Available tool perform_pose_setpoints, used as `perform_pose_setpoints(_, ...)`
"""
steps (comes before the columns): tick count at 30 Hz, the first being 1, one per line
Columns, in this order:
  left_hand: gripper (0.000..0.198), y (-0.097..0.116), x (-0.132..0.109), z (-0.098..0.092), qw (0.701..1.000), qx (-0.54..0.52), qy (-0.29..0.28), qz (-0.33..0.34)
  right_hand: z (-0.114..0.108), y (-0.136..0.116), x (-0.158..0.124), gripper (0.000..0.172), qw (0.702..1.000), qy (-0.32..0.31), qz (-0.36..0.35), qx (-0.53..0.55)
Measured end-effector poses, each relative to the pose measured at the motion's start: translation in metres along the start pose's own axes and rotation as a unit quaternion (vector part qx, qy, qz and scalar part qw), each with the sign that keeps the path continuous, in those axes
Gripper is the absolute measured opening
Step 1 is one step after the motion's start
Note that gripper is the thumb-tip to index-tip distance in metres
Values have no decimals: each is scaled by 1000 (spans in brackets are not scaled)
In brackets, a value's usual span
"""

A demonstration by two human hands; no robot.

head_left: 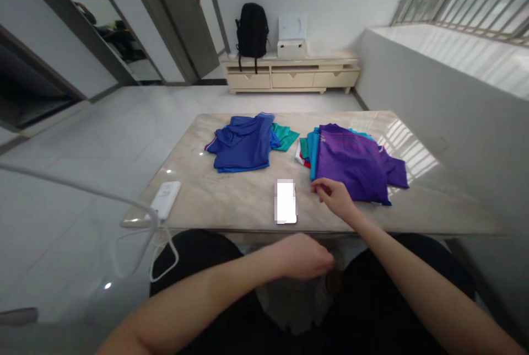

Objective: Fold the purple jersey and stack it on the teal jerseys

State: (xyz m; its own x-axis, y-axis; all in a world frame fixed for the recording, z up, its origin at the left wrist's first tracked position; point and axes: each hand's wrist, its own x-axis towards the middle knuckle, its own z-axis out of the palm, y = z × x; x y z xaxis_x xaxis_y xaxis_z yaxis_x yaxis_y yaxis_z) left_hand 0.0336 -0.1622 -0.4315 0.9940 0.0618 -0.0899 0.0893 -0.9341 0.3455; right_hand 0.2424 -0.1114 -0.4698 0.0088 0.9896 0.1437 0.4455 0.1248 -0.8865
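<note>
My right hand [334,198] rests over the marble table [231,200], beside the left edge of a folded purple shirt [351,162], and holds nothing. A turquoise garment [314,154] lies under that shirt. Left of them sit a folded blue shirt [242,144] and a green cloth [286,137]. A phone [285,202] with a blurred screen lies near my right hand. My left hand [303,256] hangs below the table's front edge, fingers curled, above a grey cloth [293,302] on my lap. Whether it grips anything is hidden.
A white power bank [165,199] with a white cable [157,239] sits at the table's left front corner. Behind the table stand a cream low cabinet [289,76], a black backpack [252,31] and a white box [291,35].
</note>
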Motion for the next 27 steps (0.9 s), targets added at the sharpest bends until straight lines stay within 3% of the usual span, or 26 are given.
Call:
perform_pose_setpoints(4, 13, 31, -9, 61, 992, -32, -107, 63, 22, 0, -2, 28, 994, -109, 9, 7)
perform_pose_setpoints(7, 17, 31, -29, 105, 976, -29, -212, 24, 35, 3, -6, 26, 983, -182, 26, 19)
perform_pose_setpoints(9, 21, 25, -38, 121, 971, -24, -236, -37, 42, 4, -10, 25, 974, -219, 42, 30)
perform_pose_setpoints(13, 2, 10, -40, 121, 975, -2, -194, -105, 47, 5, -12, 28, 965, -249, 67, 41)
perform_pose_setpoints(19, 21, 4, -36, 101, 987, -7, -132, -96, 41, 10, -8, 43, 976, -205, 70, 7)
perform_pose_setpoints(27, 26, 1, -38, 101, 981, -4, -165, -99, 38, 3, -10, 35, 974, -220, 57, 11)
